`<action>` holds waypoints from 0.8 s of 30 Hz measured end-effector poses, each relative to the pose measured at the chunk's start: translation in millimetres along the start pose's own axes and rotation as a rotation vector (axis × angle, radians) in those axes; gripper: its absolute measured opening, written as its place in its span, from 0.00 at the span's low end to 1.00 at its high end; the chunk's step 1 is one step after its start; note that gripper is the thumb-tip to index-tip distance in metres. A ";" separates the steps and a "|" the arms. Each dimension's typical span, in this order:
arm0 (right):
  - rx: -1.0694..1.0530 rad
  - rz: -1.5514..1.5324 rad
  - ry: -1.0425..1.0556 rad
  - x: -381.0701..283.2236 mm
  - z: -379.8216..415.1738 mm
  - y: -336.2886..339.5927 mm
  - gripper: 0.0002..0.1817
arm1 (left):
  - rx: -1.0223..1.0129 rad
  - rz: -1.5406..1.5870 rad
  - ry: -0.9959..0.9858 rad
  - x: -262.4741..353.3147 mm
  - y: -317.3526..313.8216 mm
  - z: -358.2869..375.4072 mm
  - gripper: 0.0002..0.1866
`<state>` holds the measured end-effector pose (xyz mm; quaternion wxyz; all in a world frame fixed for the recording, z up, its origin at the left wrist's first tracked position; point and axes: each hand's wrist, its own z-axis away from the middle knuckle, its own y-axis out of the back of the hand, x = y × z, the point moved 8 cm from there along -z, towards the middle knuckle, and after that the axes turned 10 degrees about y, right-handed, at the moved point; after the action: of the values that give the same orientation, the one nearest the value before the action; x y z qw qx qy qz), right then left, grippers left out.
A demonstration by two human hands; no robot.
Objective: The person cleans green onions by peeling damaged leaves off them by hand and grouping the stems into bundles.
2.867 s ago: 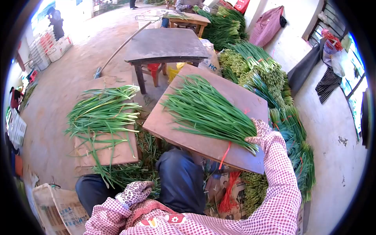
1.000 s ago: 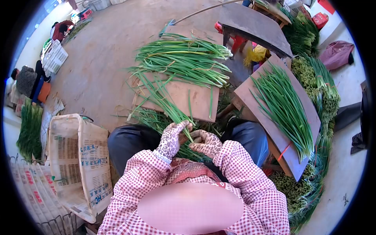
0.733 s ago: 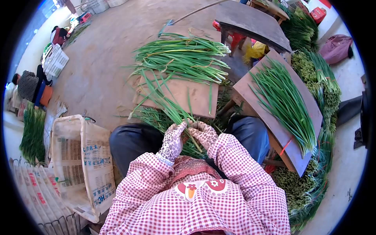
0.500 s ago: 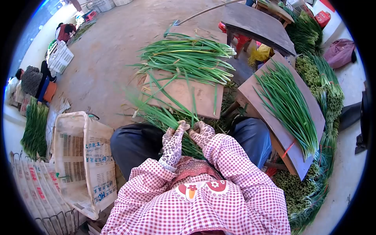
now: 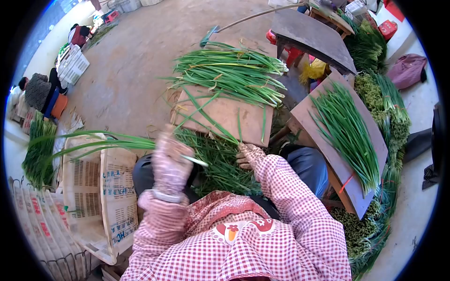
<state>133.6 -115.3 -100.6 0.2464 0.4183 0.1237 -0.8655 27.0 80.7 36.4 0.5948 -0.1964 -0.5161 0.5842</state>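
Observation:
My gloved left hand (image 5: 173,152), smeared by motion, is closed around a few long chive stalks (image 5: 117,142). Their green leaves trail left over the crate, and a white stem end sticks out on the hand's right side. At the near edge of a low board (image 5: 220,110), my gloved right hand (image 5: 248,156) has its fingers closed at the base of a few loose chives (image 5: 213,121). A large pile of chives (image 5: 229,75) lies across the far part of that board, white ends to the right. Loose leaves (image 5: 218,164) cover the ground between my knees.
A white plastic crate (image 5: 107,187) stands at my left knee. At my right, a tilted board (image 5: 309,105) carries more chives (image 5: 347,136). Bundled greens (image 5: 396,112) line the right wall. A dark table (image 5: 314,28) stands beyond. Other people sit at far left.
My left hand has parted from my right and swung left, carrying chive stalks toward the crate. My right hand stays by the board's near edge. The view has shifted slightly.

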 end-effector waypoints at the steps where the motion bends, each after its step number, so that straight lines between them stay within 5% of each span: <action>1: 0.031 -0.054 -0.026 7.1 -7.9 -2.6 0.16 | 0.167 0.018 0.110 -35.7 16.5 -6.7 0.08; 4: 0.011 -0.131 0.054 0.9 -0.7 -10.6 0.10 | 0.289 -0.146 0.299 -107.3 55.2 -8.9 0.07; 7: -0.296 -0.166 0.148 11.9 19.5 -16.4 0.11 | 0.384 -0.383 0.359 -125.6 78.0 -5.6 0.07; 8: -0.186 0.005 0.178 -3.4 44.9 -17.3 0.11 | 0.312 -0.425 0.382 -127.2 77.2 -8.4 0.10; 11: -0.317 0.157 0.190 6.9 56.8 -27.2 0.12 | 0.259 -0.480 0.404 -132.2 72.6 -10.7 0.09; 13: -0.089 0.073 0.194 -1.7 58.2 -20.4 0.11 | 0.257 -0.481 0.416 -133.6 74.3 -10.4 0.08; 15: -0.117 -0.106 0.139 10.8 44.4 -17.1 0.11 | 0.260 -0.491 0.427 -132.6 76.6 -8.9 0.08; 17: -0.144 0.078 0.127 5.8 46.0 -21.4 0.12 | 0.290 -0.457 0.298 -121.6 74.2 -12.3 0.10; 21: -0.251 1.081 0.167 13.8 38.5 12.0 0.26 | 0.239 -0.266 0.080 -78.8 62.2 -23.5 0.09; 23: -0.320 1.342 0.098 20.3 39.1 29.7 0.29 | 0.166 -0.291 0.159 -75.1 55.4 -26.0 0.08; 24: -0.171 1.296 0.127 14.1 39.1 42.7 0.31 | 0.159 -0.290 0.209 -79.7 52.8 -25.8 0.07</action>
<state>122.8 -172.5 -87.8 0.7424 0.4373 -0.0708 -0.5025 39.9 31.3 -48.5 0.7367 -0.1322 -0.4265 0.5078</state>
